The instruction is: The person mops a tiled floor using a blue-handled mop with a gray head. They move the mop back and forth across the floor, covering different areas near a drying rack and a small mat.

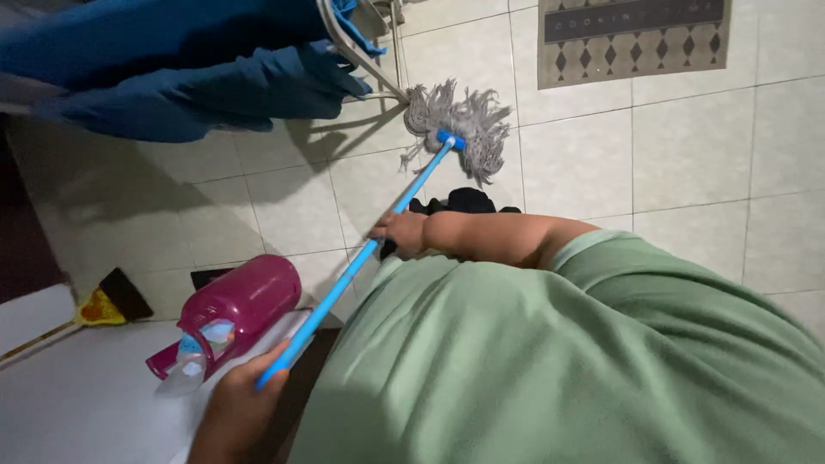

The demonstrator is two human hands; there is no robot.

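Observation:
I hold a mop with a long blue handle and a grey string head that rests on the pale tiled floor. My right hand grips the handle near its middle, with my forearm coming in from the right out of a green sleeve. At the bottom of the view, my left hand is closed around the handle's upper end. A dark cloth lies on the floor just behind my right hand. My green shirt fills the lower right.
A magenta jug lies on a white surface at the lower left, next to my left hand. Blue garments hang on a drying rack at the top left. A patterned mat lies at the top right. A yellow brush sits at the left.

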